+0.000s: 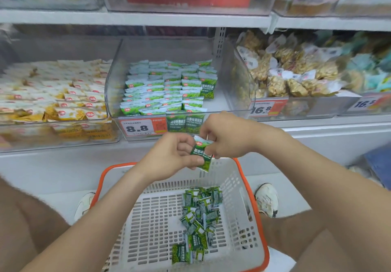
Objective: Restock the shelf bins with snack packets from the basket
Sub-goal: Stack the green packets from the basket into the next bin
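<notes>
Above the orange-rimmed basket (229,181), the left hand (171,155) and right hand (226,136) both pinch a green pea packet (204,162) between their fingers (208,137), below the clear shelf bin (227,89); loose packets (198,218) lie in the basket.

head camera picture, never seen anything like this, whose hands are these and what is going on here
There is no machine here. A camera worn on a person's head looks down at their own two bare hands. The left hand and right hand together pinch a green pea packet above a grey basket with an orange rim, where more such packets lie loose. Ahead, a clear shelf bin with an 8.8 price tag holds the same packets in rows.
</notes>
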Available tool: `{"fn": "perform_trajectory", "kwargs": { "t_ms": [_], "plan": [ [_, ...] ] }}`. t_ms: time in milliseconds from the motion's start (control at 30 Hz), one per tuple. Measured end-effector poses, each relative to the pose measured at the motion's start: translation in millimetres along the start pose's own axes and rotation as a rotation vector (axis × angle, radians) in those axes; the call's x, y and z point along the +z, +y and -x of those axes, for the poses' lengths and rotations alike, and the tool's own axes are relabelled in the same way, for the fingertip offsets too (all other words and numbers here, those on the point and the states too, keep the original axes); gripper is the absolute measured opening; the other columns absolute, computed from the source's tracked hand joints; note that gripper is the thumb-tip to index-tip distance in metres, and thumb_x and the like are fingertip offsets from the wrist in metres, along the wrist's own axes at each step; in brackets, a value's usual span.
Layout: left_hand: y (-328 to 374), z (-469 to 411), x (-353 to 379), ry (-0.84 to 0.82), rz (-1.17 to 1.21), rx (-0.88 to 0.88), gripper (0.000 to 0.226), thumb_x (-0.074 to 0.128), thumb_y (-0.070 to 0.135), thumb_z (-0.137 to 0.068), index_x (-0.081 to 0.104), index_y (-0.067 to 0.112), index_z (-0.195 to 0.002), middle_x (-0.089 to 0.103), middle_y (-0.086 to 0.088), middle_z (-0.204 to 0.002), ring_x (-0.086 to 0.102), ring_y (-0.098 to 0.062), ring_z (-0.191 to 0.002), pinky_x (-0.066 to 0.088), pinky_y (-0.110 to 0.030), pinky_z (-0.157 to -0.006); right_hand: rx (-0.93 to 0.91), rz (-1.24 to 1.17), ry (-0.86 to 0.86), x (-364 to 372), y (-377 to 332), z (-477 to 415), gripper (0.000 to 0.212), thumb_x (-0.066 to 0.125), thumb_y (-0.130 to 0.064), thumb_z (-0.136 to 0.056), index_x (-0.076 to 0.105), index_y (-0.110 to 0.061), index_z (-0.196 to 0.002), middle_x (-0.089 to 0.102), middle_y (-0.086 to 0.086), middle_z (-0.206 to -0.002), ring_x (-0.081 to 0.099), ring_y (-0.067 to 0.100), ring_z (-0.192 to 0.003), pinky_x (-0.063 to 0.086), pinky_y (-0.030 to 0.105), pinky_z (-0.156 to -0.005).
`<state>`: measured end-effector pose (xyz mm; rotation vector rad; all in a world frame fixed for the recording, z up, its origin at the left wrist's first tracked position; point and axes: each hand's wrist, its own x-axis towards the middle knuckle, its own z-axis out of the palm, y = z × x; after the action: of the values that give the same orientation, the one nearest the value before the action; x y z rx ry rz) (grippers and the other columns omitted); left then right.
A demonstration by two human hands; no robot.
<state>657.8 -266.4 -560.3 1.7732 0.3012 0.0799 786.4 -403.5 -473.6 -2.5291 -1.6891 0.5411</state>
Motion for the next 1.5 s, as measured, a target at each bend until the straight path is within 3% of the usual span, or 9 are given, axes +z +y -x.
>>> {"fn": "perform_trajectory", "kwargs": {
  "t_ms": [100, 233, 333, 467, 600, 867, 1100, 1300, 1500],
  "plan": [
    [18, 3, -2, 0.119, -0.028, 0.030, 0.034, 0.090, 0.003, -0.076, 0.058, 0.007, -0.089, 0.058, -0.006, -0.060, 0.074, -0.029, -0.065, 0.063, -0.043, -0.069, 0.003, -0.146, 0.088, -12, 1, 3, 0.018, 0.078, -0.031, -0.086, 0.066, -0.021, -0.094, 0.068, 0.000, -0.082, 0.064, 0.014, -0.066, 0.046, 0.020, -0.051],
    [51, 1, -9, 0.432, -0.045, 0.158, 0.033, 0.096, 0.020, -0.071, 0.069, 0.021, -0.090, 0.071, 0.004, -0.070, 0.068, -0.016, -0.060, 0.063, -0.042, -0.065, -0.010, -0.427, 0.328, -29, 11, -4, 0.030, 0.081, -0.039, -0.086, 0.072, -0.022, -0.108, 0.073, -0.003, -0.105, 0.068, 0.003, -0.093, 0.057, 0.034, -0.087],
    [61, -5, -23, 0.691, -0.408, 0.399, 0.019, 0.082, 0.040, -0.087, 0.068, 0.027, -0.091, 0.070, 0.012, -0.084, 0.062, -0.013, -0.067, 0.050, -0.029, -0.069, 0.042, -0.633, 0.527, -34, 25, -21, 0.023, 0.074, -0.041, -0.089, 0.071, -0.019, -0.098, 0.073, 0.005, -0.089, 0.065, 0.015, -0.075, 0.056, 0.048, -0.079],
    [42, -25, -48, 0.696, -0.979, 0.438, 0.026, 0.047, 0.037, -0.107, 0.065, 0.019, -0.108, 0.064, 0.001, -0.110, 0.057, -0.028, -0.100, 0.044, -0.044, -0.083, 0.233, -0.267, 0.735, -34, 49, -48, 0.028, 0.071, -0.038, -0.092, 0.071, -0.018, -0.112, 0.074, 0.004, -0.107, 0.065, 0.028, -0.107, 0.051, 0.039, -0.092],
    [29, -33, -53, 0.632, -1.251, 0.251, 0.042, 0.026, 0.040, -0.106, 0.065, 0.026, -0.113, 0.068, 0.004, -0.114, 0.058, -0.028, -0.105, 0.038, -0.044, -0.086, 0.338, -0.009, 0.611, -27, 65, -79, 0.030, 0.071, -0.028, -0.095, 0.064, -0.008, -0.116, 0.067, 0.019, -0.107, 0.061, 0.045, -0.104, 0.055, 0.048, -0.085],
    [30, -32, -54, 0.586, -1.314, 0.181, 0.050, 0.020, 0.041, -0.106, 0.067, 0.025, -0.111, 0.069, 0.000, -0.112, 0.056, -0.031, -0.102, 0.039, -0.044, -0.084, 0.456, -0.115, 0.406, -25, 70, -125, 0.042, 0.073, -0.020, -0.094, 0.059, -0.005, -0.130, 0.058, 0.022, -0.130, 0.057, 0.043, -0.118, 0.052, 0.044, -0.096],
    [27, -34, -56, 0.600, -1.271, 0.211, 0.048, 0.022, 0.040, -0.106, 0.068, 0.026, -0.110, 0.066, 0.002, -0.114, 0.052, -0.029, -0.103, 0.039, -0.044, -0.086, 0.569, -0.032, 0.491, -29, 64, -122, 0.052, 0.082, -0.036, -0.086, 0.057, -0.003, -0.117, 0.059, 0.020, -0.115, 0.062, 0.042, -0.103, 0.046, 0.037, -0.074],
    [28, -30, -61, 0.595, -1.107, 0.319, 0.030, 0.037, 0.045, -0.109, 0.065, 0.036, -0.108, 0.064, 0.013, -0.114, 0.053, -0.021, -0.109, 0.036, -0.043, -0.092, 0.418, -0.051, 0.463, -33, 53, -100, 0.012, 0.057, -0.012, -0.094, 0.062, -0.003, -0.101, 0.059, 0.019, -0.098, 0.050, 0.037, -0.080, 0.042, 0.036, -0.070],
    [41, -22, -43, 0.569, -0.992, 0.578, 0.007, 0.066, 0.027, -0.099, 0.069, 0.027, -0.105, 0.063, 0.007, -0.106, 0.055, -0.026, -0.106, 0.037, -0.043, -0.085, 0.110, 0.086, 0.605, -32, -4, -18, 0.028, 0.043, -0.038, -0.092, 0.061, -0.018, -0.084, 0.064, 0.006, -0.073, 0.062, 0.037, -0.073, 0.054, 0.042, -0.062]
  ]
}}
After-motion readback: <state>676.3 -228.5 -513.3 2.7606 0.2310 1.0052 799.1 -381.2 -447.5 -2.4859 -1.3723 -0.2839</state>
